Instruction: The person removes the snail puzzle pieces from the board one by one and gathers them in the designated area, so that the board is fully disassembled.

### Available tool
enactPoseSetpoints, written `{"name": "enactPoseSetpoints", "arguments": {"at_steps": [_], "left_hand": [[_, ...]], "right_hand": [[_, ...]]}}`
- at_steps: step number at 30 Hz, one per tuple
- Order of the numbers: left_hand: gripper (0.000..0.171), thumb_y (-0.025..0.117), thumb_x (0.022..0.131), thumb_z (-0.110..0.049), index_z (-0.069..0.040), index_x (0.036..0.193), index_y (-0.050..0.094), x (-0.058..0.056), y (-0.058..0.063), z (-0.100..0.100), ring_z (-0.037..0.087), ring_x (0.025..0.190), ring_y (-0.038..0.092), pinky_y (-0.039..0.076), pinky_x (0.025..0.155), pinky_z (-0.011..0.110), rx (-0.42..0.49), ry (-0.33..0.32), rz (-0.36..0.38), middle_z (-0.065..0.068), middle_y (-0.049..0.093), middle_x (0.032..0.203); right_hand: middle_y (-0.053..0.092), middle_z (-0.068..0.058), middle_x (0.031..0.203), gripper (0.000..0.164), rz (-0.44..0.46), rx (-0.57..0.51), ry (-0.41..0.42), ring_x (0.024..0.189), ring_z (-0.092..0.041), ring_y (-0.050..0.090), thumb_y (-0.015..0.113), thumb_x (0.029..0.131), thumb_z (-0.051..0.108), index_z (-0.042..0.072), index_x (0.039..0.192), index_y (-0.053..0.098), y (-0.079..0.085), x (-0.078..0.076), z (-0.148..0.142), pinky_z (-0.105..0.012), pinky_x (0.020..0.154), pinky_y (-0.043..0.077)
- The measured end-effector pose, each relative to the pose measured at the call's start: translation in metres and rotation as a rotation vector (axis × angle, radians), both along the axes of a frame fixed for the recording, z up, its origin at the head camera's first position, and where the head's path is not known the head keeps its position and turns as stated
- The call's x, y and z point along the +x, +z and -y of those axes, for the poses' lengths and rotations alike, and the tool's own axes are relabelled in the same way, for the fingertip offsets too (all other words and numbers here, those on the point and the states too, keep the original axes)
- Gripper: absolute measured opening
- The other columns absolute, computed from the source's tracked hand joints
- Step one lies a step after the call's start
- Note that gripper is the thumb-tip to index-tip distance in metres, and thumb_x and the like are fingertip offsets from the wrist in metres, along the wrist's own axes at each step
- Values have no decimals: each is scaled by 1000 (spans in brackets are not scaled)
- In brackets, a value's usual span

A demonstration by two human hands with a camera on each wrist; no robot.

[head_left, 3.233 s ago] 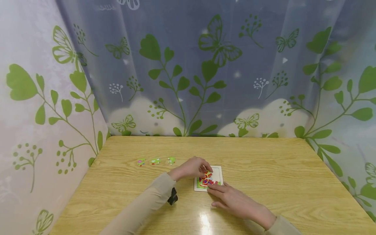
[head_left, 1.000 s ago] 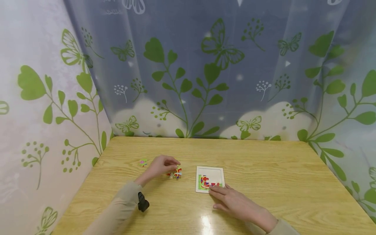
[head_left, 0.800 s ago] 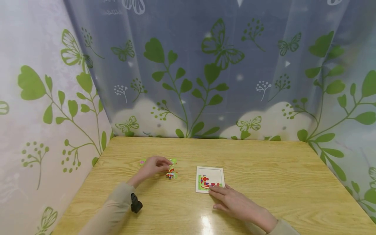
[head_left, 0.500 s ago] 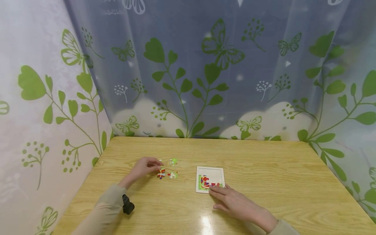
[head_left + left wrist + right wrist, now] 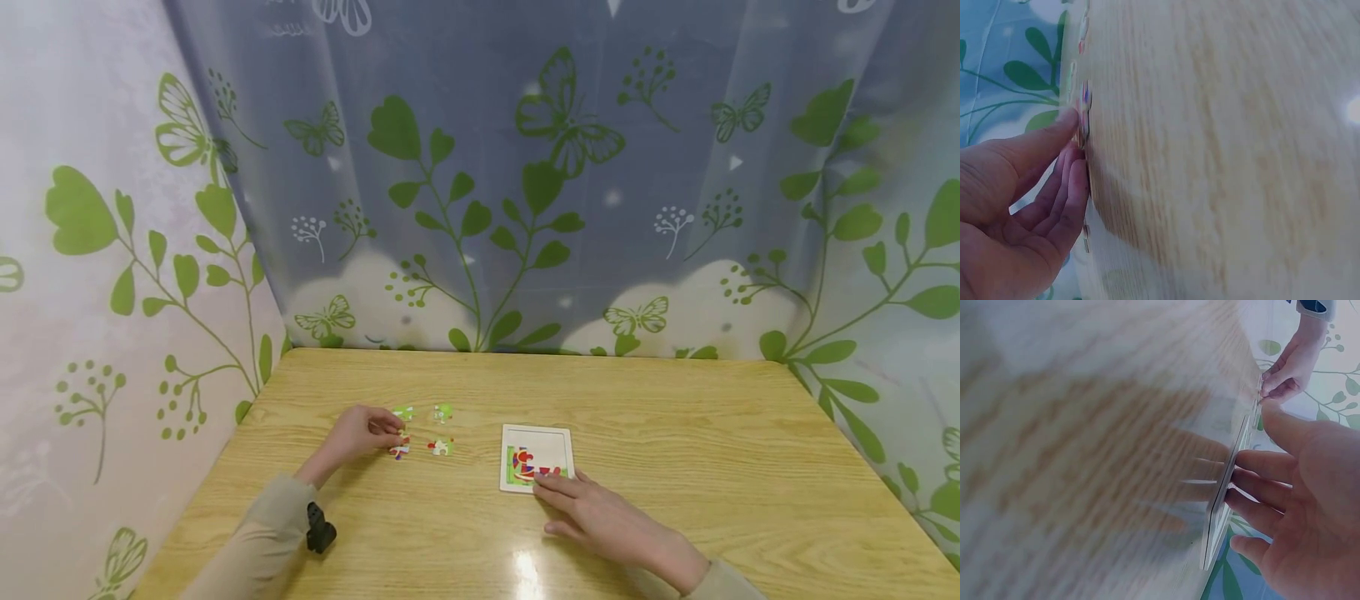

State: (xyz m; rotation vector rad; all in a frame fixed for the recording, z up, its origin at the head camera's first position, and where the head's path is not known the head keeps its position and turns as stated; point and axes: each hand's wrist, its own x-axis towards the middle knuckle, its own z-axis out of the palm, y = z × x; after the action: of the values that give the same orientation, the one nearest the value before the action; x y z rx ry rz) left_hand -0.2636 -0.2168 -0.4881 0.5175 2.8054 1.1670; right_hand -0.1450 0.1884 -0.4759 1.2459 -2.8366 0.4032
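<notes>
1. Pieces are being lifted out of the puzzle board (image 5: 537, 457) and laid on the counter (image 5: 675, 433). The left hand (image 5: 360, 432) pinches a red-and-blue piece (image 5: 399, 451), low at the left, beside three loose pieces.
2. The right hand (image 5: 600, 518), fingers straight, presses the board's near edge.
3. Next, I judge, the piece needs setting flat, apart from its neighbours.
4. Both wrist views are blurred, and the piece's contact with the counter is unclear.
</notes>
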Motion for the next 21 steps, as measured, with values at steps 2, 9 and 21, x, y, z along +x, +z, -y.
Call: {"name": "enactPoseSetpoints", "arguments": {"at_steps": [2, 9, 21], "left_hand": [[14, 82, 86, -13, -7, 98, 78, 0, -1, -1, 14, 77, 67, 57, 72, 34, -19, 2, -13, 0, 73, 86], [10, 76, 93, -19, -11, 98, 78, -2, 0, -2, 15, 83, 67, 57, 77, 36, -37, 53, -10, 0, 74, 91], [28, 64, 102, -28, -4, 112, 75, -6, 18, -24, 23, 81, 70, 58, 69, 32, 120, 53, 12, 11, 75, 95]], "right_hand": [[56, -15, 146, 52, 0, 0, 0, 135, -31, 52, 55, 104, 38, 0, 140, 58, 0, 0, 0, -57, 109, 40], [54, -15, 148, 51, 75, -22, -25, 136, -34, 51, 55, 105, 36, 0, 141, 58, 1, -3, 1, -58, 112, 36], [56, -15, 146, 44, 108, -65, -31, 134, -37, 53, 53, 107, 33, 1, 136, 62, 3, -6, 2, -60, 113, 34]]}}
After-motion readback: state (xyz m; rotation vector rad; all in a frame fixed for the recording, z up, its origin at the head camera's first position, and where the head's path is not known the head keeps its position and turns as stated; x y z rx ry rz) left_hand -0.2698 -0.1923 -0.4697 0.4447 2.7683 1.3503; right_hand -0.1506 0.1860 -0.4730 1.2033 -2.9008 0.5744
